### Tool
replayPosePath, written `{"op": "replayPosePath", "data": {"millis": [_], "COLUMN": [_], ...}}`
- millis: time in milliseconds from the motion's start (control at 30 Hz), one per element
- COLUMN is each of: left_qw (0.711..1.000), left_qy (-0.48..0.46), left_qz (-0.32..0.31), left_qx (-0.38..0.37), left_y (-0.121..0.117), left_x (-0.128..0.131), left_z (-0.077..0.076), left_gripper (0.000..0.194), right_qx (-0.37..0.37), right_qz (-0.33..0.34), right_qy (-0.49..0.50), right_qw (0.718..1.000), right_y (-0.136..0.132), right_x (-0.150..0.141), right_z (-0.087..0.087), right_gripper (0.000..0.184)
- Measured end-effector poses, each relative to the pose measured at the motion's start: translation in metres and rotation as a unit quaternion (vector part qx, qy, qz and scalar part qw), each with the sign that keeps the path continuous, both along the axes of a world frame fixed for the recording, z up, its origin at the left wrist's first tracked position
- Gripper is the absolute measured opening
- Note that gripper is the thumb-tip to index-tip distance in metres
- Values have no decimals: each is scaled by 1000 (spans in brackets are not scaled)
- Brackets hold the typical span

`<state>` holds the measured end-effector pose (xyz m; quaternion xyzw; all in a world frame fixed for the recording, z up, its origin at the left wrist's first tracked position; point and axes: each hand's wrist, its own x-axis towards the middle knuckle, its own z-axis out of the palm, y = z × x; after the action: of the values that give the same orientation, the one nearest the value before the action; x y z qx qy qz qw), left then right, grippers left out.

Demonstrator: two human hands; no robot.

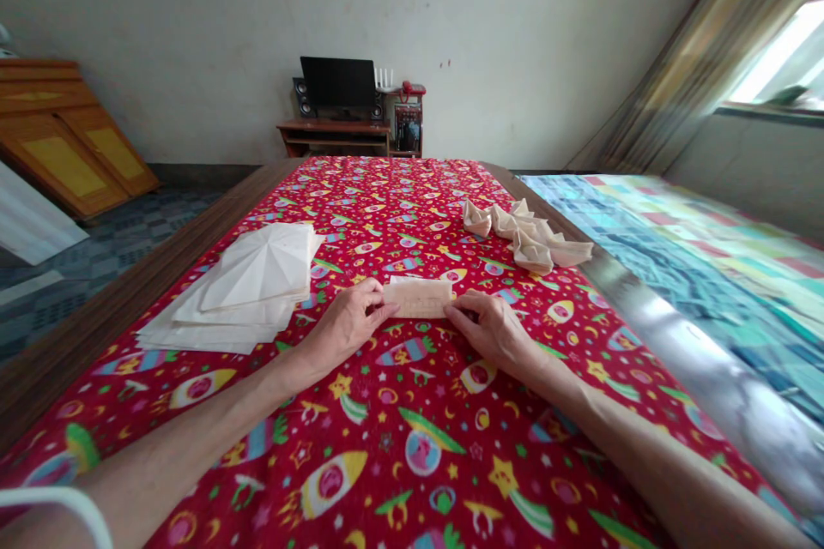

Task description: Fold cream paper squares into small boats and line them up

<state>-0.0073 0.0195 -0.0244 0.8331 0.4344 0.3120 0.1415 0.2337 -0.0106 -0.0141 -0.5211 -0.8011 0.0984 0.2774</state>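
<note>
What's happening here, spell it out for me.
A person is working on a folded paper rectangle with both hands: the left hand is at its left end, the right hand at its right end. It lies on a red tablecloth with a rocket print. To the left is a stack of creased paper sheets; farther off to the right sits a cluster of folded, boat-like paper pieces.

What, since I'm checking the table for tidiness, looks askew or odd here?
Mildly askew: the stack of creased, off-white paper sheets left of the person's left hand, its layers fanned out with misaligned edges. Nothing looks spilled or torn on the red, rocket-printed cloth.
</note>
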Motion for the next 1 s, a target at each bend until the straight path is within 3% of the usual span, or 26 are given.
{"op": "replayPosePath", "data": {"millis": [67, 167, 400, 567, 1000], "left_qw": [1000, 997, 978, 974, 965], "left_qy": [18, 63, 159, 174, 205], "left_qz": [20, 44, 135, 145, 160], "left_qx": [11, 2, 13, 7, 36], "left_y": [2, 4, -4, -5, 0], "left_x": [3, 7, 16, 18, 19], "left_z": [1, 5, 15, 19, 11], "left_gripper": [39, 40, 35, 36, 37], "right_qx": [-14, -12, 26, 57, -22], "right_qz": [-41, -81, -112, -131, -146], "right_qy": [-16, -43, -98, -140, -212], "right_qw": [999, 996, 989, 980, 966], "right_y": [3, 6, 5, 5, 8], "right_x": [-3, -5, -7, -11, -17], "right_z": [-1, -4, -10, -8, 7], "right_gripper": [38, 34, 27, 26, 31]}}
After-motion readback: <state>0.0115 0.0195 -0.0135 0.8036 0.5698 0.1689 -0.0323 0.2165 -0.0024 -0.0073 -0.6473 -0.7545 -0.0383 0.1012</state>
